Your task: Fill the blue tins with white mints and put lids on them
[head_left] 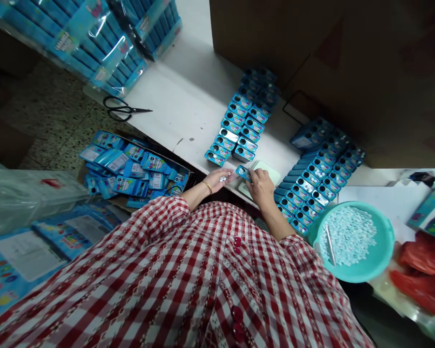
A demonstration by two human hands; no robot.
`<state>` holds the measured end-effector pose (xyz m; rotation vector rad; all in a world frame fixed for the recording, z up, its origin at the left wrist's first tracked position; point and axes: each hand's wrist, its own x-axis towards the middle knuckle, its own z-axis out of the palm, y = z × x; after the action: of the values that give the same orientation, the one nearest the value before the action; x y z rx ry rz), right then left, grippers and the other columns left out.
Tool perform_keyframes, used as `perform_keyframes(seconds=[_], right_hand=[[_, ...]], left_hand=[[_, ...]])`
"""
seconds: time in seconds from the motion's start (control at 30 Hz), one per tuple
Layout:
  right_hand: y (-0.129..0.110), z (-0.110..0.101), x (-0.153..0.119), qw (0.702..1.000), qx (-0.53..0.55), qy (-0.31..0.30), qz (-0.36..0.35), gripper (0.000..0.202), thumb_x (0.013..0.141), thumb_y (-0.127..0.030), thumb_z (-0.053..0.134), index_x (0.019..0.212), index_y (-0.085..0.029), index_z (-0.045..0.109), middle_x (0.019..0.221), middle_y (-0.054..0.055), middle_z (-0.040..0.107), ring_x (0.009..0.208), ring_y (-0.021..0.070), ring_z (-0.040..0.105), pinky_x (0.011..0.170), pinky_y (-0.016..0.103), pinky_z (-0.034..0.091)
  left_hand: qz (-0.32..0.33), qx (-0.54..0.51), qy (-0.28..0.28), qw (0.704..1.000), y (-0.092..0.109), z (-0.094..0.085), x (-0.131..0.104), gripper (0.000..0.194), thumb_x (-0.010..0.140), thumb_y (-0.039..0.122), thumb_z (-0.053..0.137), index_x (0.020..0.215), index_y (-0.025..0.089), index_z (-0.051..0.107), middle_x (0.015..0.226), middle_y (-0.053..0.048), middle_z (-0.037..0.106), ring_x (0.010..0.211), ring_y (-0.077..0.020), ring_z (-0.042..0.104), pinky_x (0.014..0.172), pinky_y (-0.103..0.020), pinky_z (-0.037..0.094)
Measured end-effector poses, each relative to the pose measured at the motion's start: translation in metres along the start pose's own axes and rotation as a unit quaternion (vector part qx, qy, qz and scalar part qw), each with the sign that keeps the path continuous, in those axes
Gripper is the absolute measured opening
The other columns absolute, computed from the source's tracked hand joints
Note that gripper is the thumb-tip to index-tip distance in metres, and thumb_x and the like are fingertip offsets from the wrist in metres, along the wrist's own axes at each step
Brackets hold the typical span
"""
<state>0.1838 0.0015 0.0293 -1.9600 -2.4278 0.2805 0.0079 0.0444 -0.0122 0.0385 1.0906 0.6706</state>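
My left hand [217, 181] is cupped palm up at the table edge, with several small white candies [223, 179] in it. Just beside it, my right hand [261, 187] grips a small blue candy tin [242, 171], its opening turned toward my left palm; white shows in that opening. Partly under my right hand lies a pale square device [270, 170], perhaps a small scale. Ahead of my hands stand rows of blue tins [237, 126] with dark round openings. To the right, more rows of tins [306, 186] show white candies in many openings.
A turquoise bowl [389, 241] of white candies with a metal scoop [329, 245] sits at right. Black scissors [125, 110] lie by the left edge. A carton of blue packets [130, 166] is below. Wrapped packs [94, 43] stand far left; a large brown box [311, 63] is behind.
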Motion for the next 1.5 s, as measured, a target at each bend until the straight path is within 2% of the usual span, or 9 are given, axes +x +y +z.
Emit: perform_keyframes(seconds=[0.23, 0.4, 0.53, 0.63, 0.73, 0.87, 1.17, 1.33, 1.5], right_hand=[[-0.004, 0.057, 0.038, 0.988, 0.116, 0.092, 0.043, 0.032, 0.091, -0.034, 0.045, 0.113, -0.015, 0.060, 0.108, 0.013, 0.058, 0.099, 0.0239, 0.049, 0.084, 0.036, 0.045], [0.002, 0.058, 0.040, 0.990, 0.103, 0.096, 0.007, 0.032, 0.091, -0.031, 0.046, 0.115, -0.015, 0.059, 0.118, 0.012, 0.057, 0.102, 0.0213, 0.050, 0.085, 0.031, 0.046], [0.059, 0.035, 0.041, 0.987, 0.068, 0.142, 0.025, 0.030, 0.091, -0.029, 0.047, 0.115, -0.017, 0.059, 0.122, 0.011, 0.055, 0.105, 0.0214, 0.048, 0.090, 0.033, 0.043], [0.125, 0.010, 0.053, 0.970, 0.005, 0.204, 0.132, 0.031, 0.089, -0.022, 0.044, 0.115, -0.014, 0.059, 0.119, 0.016, 0.054, 0.104, 0.0239, 0.048, 0.088, 0.039, 0.042], [0.176, -0.009, 0.068, 0.963, -0.090, 0.147, 0.206, 0.030, 0.086, -0.018, 0.045, 0.111, -0.016, 0.062, 0.115, 0.016, 0.057, 0.096, 0.0237, 0.051, 0.075, 0.035, 0.042], [0.203, -0.014, 0.085, 0.961, -0.159, 0.072, 0.216, 0.035, 0.083, -0.007, 0.039, 0.099, -0.019, 0.068, 0.108, 0.014, 0.062, 0.093, 0.0222, 0.055, 0.072, 0.032, 0.038], [0.145, -0.022, 0.036, 0.978, -0.169, 0.088, 0.087, 0.046, 0.076, 0.002, 0.039, 0.097, -0.026, 0.069, 0.114, 0.009, 0.064, 0.094, 0.0222, 0.059, 0.088, 0.037, 0.039], [0.082, 0.008, -0.017, 0.989, -0.125, 0.073, 0.033, 0.041, 0.072, 0.000, 0.046, 0.094, -0.028, 0.068, 0.109, 0.005, 0.065, 0.093, 0.0229, 0.059, 0.080, 0.035, 0.042], [0.052, 0.032, -0.028, 0.994, -0.097, 0.046, 0.022, 0.029, 0.074, -0.005, 0.054, 0.090, -0.025, 0.068, 0.108, 0.006, 0.066, 0.091, 0.0229, 0.061, 0.078, 0.035, 0.047]], left_hand=[[-0.013, -0.049, 0.049, 0.997, 0.016, -0.027, -0.005, 0.025, 0.089, 0.016, 0.047, 0.074, 0.005, 0.064, 0.064, -0.009, 0.065, 0.056, -0.0109, 0.062, 0.055, -0.019, 0.051], [-0.031, -0.060, 0.096, 0.993, 0.011, -0.025, -0.013, 0.020, 0.087, 0.010, 0.046, 0.078, 0.006, 0.064, 0.061, -0.008, 0.064, 0.058, -0.0117, 0.064, 0.056, -0.019, 0.053], [-0.060, -0.067, 0.114, 0.989, 0.008, -0.021, -0.013, 0.015, 0.085, 0.007, 0.048, 0.083, 0.007, 0.063, 0.061, -0.007, 0.064, 0.058, -0.0133, 0.065, 0.054, -0.020, 0.054], [-0.086, -0.043, 0.117, 0.988, 0.003, -0.017, -0.016, 0.015, 0.085, 0.005, 0.048, 0.077, 0.008, 0.060, 0.060, -0.007, 0.064, 0.054, -0.0124, 0.064, 0.046, -0.017, 0.051], [-0.086, -0.033, 0.089, 0.992, -0.004, -0.008, -0.014, 0.012, 0.083, 0.004, 0.052, 0.075, 0.009, 0.060, 0.060, -0.006, 0.063, 0.049, -0.0100, 0.061, 0.035, -0.012, 0.041], [-0.068, -0.015, 0.066, 0.995, -0.005, 0.011, -0.008, 0.015, 0.081, 0.009, 0.058, 0.066, 0.010, 0.059, 0.057, -0.006, 0.061, 0.043, -0.0090, 0.057, 0.031, -0.011, 0.037], [-0.071, -0.015, 0.055, 0.996, 0.007, 0.024, -0.028, 0.026, 0.085, 0.016, 0.053, 0.061, 0.010, 0.059, 0.054, -0.008, 0.059, 0.039, -0.0086, 0.055, 0.030, -0.010, 0.036], [-0.083, 0.007, 0.045, 0.995, 0.003, 0.029, -0.026, 0.025, 0.086, 0.016, 0.053, 0.063, 0.009, 0.059, 0.054, -0.008, 0.059, 0.039, -0.0085, 0.055, 0.031, -0.011, 0.038], [-0.091, 0.031, 0.026, 0.995, -0.002, 0.039, -0.021, 0.019, 0.084, 0.015, 0.056, 0.065, 0.010, 0.059, 0.056, -0.007, 0.062, 0.044, -0.0094, 0.058, 0.032, -0.010, 0.038]])
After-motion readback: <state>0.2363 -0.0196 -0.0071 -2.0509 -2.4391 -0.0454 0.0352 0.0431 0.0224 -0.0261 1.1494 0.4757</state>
